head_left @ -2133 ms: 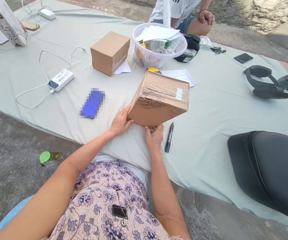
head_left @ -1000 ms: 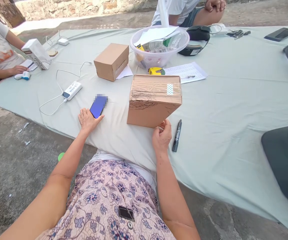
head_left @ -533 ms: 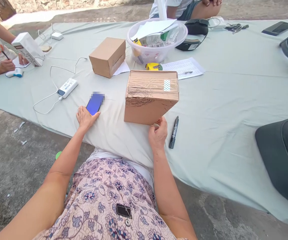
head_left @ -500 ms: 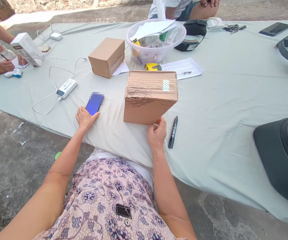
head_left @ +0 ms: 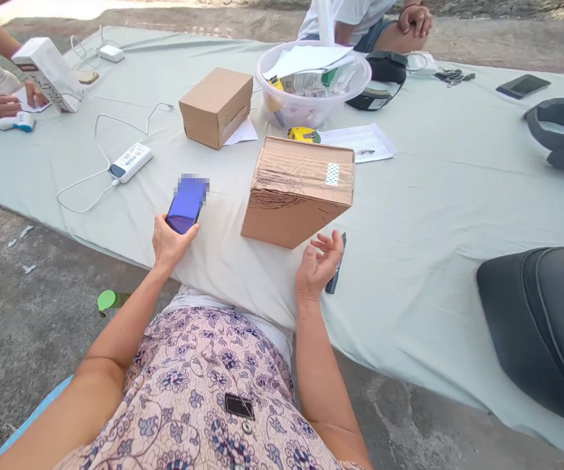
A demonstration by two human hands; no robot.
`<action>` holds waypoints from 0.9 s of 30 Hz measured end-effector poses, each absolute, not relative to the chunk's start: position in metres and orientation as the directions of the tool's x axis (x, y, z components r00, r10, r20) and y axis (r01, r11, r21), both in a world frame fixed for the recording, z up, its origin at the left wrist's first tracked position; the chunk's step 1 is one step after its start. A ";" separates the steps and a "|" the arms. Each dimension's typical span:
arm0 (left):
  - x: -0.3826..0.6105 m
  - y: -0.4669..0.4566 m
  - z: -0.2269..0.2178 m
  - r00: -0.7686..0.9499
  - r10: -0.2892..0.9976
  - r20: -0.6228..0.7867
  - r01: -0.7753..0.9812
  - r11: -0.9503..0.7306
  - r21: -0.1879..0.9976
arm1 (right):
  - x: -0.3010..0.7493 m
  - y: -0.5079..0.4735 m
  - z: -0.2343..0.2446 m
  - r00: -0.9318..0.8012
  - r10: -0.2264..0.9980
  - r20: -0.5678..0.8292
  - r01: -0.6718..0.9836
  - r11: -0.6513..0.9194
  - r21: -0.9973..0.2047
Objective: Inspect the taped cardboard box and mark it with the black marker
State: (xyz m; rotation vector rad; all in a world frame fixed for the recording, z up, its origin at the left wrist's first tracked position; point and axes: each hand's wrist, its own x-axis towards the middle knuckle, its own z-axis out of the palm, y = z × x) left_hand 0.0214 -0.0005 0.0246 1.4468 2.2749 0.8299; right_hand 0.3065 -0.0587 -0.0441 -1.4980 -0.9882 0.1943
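My left hand (head_left: 172,245) grips the lower end of a smartphone (head_left: 187,205), whose screen glows blue and whose top is pixelated. My right hand (head_left: 318,264) is open with its fingers spread, holding nothing, just below a corner of a taped cardboard box (head_left: 296,192). That box rests tilted on the pale green sheet (head_left: 423,274) in front of me. A black marker pen (head_left: 337,271) lies on the sheet, partly hidden behind my right hand.
A second cardboard box (head_left: 216,108) and a clear plastic bowl (head_left: 311,78) of papers and bottles stand beyond. Nearby are a yellow tape measure (head_left: 304,135), a white power bank (head_left: 130,163) with cable, and printed papers (head_left: 358,143). A co-worker's hand (head_left: 5,106) is at far left; a black padded object (head_left: 539,333) is at right.
My left hand has closed on the smartphone and tilted it up. My right hand has opened and drawn away from the box. The box looks slightly more tilted.
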 end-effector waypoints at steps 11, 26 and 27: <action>0.087 -0.069 0.049 -0.131 0.944 0.304 0.364 -0.240 0.900 | 0.253 -0.121 0.023 0.437 0.855 0.280 0.188 0.217 -0.958; 0.107 -0.089 0.049 0.101 0.959 0.266 0.038 -0.271 0.962 | 0.219 -0.145 0.057 0.105 0.989 0.103 -0.179 0.120 -0.976; 0.106 -0.089 0.049 0.106 0.956 0.274 -0.026 -0.273 0.962 | 0.219 -0.143 0.057 0.115 0.987 0.111 -0.152 0.128 -0.980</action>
